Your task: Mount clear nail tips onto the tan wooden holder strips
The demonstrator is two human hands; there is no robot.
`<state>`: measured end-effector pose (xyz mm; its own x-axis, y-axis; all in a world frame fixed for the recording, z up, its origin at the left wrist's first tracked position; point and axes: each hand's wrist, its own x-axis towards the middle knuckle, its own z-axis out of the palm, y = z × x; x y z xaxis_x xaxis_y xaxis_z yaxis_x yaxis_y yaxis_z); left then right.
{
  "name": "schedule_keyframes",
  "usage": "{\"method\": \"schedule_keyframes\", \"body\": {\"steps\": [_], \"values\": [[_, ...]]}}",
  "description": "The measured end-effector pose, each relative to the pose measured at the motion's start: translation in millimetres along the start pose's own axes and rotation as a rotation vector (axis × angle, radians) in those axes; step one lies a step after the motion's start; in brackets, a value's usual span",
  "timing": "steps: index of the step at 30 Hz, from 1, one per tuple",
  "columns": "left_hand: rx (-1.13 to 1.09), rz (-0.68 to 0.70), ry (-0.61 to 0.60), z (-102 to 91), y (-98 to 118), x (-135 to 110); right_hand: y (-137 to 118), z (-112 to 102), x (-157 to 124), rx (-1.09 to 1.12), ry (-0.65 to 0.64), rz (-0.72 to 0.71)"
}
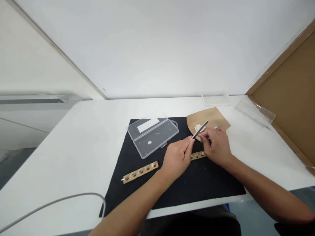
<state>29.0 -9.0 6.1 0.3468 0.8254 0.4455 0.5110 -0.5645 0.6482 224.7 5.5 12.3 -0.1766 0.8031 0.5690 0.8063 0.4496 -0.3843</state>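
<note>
My left hand (177, 158) pinches a pair of metal tweezers (200, 129) that slant up to the right, over a black mat (197, 183). My right hand (216, 146) is closed just right of the tweezers, its fingertips pinched near their lower end; what it holds is too small to make out. Under both hands lies a tan wooden strip (198, 155) with round metal studs. A second studded strip (140, 171) lies on the mat to the left. Behind the hands, a brown paper sheet (209, 118) carries several small white pieces (198, 127).
An open clear plastic case (152, 135) sits on the mat at the back left. A clear tray (215, 99) and a clear plastic bag (256, 113) lie at the back right beside a cardboard panel (290, 98). A grey cable (51, 204) curves along the front left.
</note>
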Motion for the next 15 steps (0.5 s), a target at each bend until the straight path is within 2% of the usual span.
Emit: {"method": "schedule_keyframes", "body": {"steps": [3, 6, 10, 13, 15], "values": [[0.003, 0.002, 0.014, 0.0, 0.7, 0.6, -1.2, -1.4, 1.7, -0.050, 0.071, 0.066], [0.006, 0.013, 0.020, -0.2, 0.7, 0.6, 0.3, -1.1, 2.6, -0.006, -0.001, 0.023], [0.008, 0.016, 0.025, -1.4, 0.9, 0.3, 2.0, 0.3, 2.5, -0.027, 0.057, 0.063], [0.030, 0.026, 0.019, -3.7, 1.6, 0.5, -0.3, 0.2, 1.2, -0.007, -0.006, 0.016], [0.062, 0.059, 0.041, -6.2, 1.3, 1.1, -1.6, -0.7, 0.3, -0.006, 0.010, -0.011]]}}
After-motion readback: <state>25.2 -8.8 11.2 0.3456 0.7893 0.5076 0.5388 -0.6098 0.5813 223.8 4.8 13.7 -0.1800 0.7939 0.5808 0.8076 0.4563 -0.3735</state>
